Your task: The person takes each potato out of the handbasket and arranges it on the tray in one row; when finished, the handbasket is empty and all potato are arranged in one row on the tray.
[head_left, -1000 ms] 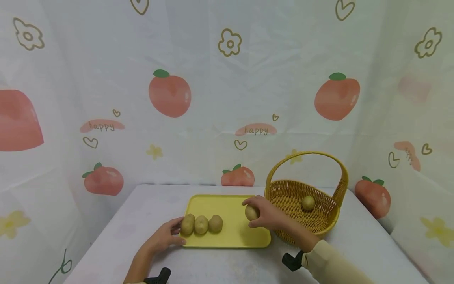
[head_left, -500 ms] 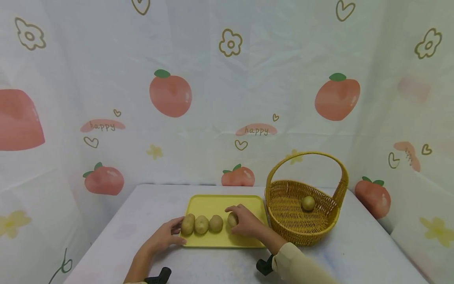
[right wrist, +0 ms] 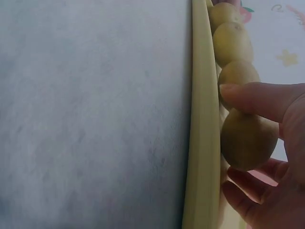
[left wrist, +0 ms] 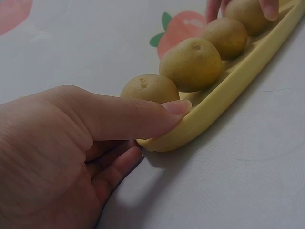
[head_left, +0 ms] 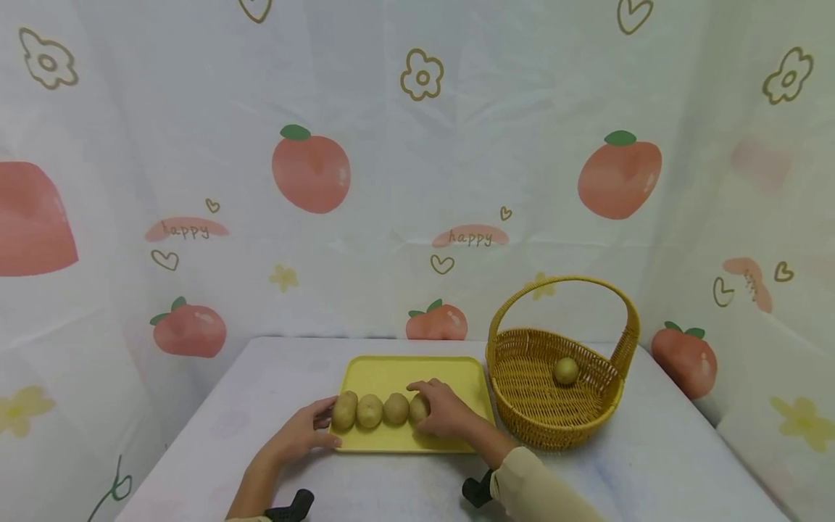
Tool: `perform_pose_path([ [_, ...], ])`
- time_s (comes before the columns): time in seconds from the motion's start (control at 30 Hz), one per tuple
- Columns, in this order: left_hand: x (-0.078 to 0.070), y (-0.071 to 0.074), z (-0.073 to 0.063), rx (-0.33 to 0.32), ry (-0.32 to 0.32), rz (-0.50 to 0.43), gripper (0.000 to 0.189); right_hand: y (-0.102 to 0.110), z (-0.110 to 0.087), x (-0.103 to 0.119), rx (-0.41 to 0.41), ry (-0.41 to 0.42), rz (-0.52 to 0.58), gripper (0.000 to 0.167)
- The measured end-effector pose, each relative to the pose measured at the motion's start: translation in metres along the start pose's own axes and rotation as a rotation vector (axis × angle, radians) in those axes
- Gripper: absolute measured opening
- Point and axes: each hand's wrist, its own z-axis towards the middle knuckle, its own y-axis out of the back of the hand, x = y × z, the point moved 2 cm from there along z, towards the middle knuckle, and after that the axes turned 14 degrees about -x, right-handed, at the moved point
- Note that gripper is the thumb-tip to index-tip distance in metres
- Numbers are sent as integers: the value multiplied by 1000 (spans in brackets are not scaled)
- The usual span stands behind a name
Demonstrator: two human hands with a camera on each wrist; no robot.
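Note:
A yellow tray lies on the table with a row of potatoes along it. My left hand grips the tray's left end, thumb over the rim and fingers lower down, as the left wrist view shows beside the nearest potato. At the row's right end, my right hand holds a potato between thumb and fingers, low over the tray and up against its neighbour. Part of that held potato is hidden behind the hand in the head view.
A wicker basket with a tall arched handle stands right of the tray, one potato inside. The white table ends at a printed cloth backdrop. Black wrist mounts sit on both wrists.
My right hand has carried its potato from beside the basket leftward and down to the row's right end. The left hand keeps its place at the tray.

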Motion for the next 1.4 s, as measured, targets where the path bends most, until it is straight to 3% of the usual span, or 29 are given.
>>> perform_pose_path([
  [0.27, 2, 2, 0, 3, -12, 10, 86, 3, 0, -5, 34, 26, -4, 71],
  [0.5, 5, 0, 1, 12, -17, 5, 86, 2, 1, -8, 12, 53, 10, 70],
  [0.87, 4, -1, 1, -4, 18, 15, 85, 6, -1, -6, 1, 48, 27, 72],
  [1.1, 3, -1, 1, -2, 32, 26, 87, 37, -11, -7, 2, 73, 69, 69],
  [1.27, 0, 0, 1, -5, 29, 20, 87, 73, -17, -6, 72, 163, 102, 50],
  [1.4, -1, 0, 1, -3, 25, 16, 86, 104, -22, -7, 132, 132, 125, 36],
])
